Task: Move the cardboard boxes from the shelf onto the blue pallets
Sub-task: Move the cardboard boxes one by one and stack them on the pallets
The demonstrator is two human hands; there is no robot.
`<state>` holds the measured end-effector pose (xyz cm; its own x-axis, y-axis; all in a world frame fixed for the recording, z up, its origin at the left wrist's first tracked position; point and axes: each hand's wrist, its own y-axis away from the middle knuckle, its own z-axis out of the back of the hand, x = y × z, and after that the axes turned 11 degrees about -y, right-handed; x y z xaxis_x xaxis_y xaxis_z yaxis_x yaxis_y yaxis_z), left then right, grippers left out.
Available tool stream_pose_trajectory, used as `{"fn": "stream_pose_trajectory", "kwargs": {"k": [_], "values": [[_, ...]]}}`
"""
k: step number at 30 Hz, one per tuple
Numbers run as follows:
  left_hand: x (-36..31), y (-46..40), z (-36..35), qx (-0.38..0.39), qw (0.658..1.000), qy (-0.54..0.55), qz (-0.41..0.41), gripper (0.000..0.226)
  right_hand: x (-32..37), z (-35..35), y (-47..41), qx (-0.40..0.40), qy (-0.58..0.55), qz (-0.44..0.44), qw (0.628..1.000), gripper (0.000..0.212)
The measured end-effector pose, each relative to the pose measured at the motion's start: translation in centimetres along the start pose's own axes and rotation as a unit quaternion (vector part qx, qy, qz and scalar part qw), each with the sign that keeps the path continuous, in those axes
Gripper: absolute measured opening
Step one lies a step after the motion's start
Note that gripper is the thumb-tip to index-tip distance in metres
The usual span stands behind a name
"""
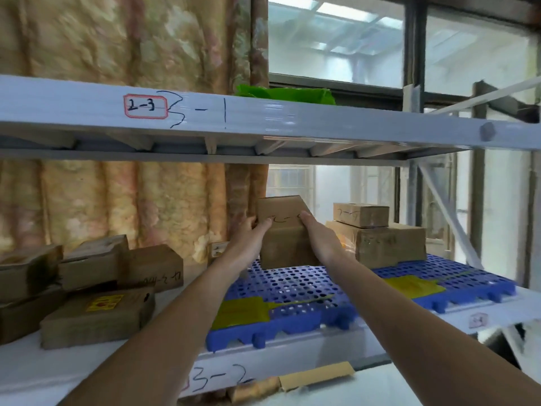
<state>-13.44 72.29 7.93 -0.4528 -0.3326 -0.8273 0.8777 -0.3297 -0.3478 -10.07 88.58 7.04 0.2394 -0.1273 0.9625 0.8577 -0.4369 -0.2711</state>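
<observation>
A patterned curtain (117,39) in tan and pink hung behind the rack on the left, running past both levels. To its right stood a window (336,45) with dark frames and bright glass. On the upper level lay a green sheet (287,95) (crumpled, only its front edge showing). A red-bordered label (145,106) reading 2-3 was stuck on the upper beam, beside handwritten 3-1. 2 yellow tape patches (241,310) were visible lower down.
</observation>
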Motion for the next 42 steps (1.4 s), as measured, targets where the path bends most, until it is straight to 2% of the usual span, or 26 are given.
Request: {"fn": "stream_pose_trajectory", "kwargs": {"k": [2,5,9,12,18,24,28,32,37,40,42], "values": [[0.4,-1.2,0.1,0.004,0.999,-0.036,0.001,0.065,-0.6,-0.1,-1.8,0.027,0.003,-0.007,1.000,0.066],[1.8,-2.9,0.5,0.000,0.993,-0.121,-0.001,0.090,-1.3,-0.3,-3.9,0.066,0.013,-0.024,0.997,0.069],[2.7,-3.8,1.0,0.003,0.981,-0.193,0.000,0.102,-2.1,-0.4,-5.9,0.094,0.038,-0.045,0.994,0.077],[3.1,-4.5,1.1,-0.014,0.978,-0.210,0.004,0.102,-2.7,-0.5,-6.8,0.106,0.050,-0.063,0.991,0.082],[3.5,-4.7,1.1,-0.041,0.963,-0.265,0.028,0.089,-3.3,-1.0,-7.5,0.122,0.051,-0.070,0.989,0.073],[4.7,-4.3,1.5,-0.045,0.958,-0.277,0.054,0.076,-3.9,-1.2,-7.2,0.119,0.078,-0.073,0.987,0.084],[4.9,-4.3,1.6,-0.038,0.958,-0.279,0.061,0.078,-4.0,-1.2,-6.8,0.112,0.088,-0.069,0.987,0.077],[4.7,-4.4,1.6,-0.035,0.954,-0.290,0.063,0.069,-3.9,-1.2,-6.6,0.119,0.093,-0.067,0.986,0.068],[4.7,-4.3,1.4,-0.043,0.950,-0.305,0.055,0.069,-3.3,-0.9,-6.2,0.126,0.101,-0.081,0.983,0.093],[4.4,-4.3,1.6,-0.064,0.953,-0.292,0.038,0.069,-2.2,-0.1,-6.1,0.116,0.123,-0.045,0.985,0.094],[4.3,-4.1,2.0,-0.080,0.954,-0.286,0.028,0.060,-1.3,0.6,-6.0,0.098,0.144,0.001,0.985,0.087]]}}
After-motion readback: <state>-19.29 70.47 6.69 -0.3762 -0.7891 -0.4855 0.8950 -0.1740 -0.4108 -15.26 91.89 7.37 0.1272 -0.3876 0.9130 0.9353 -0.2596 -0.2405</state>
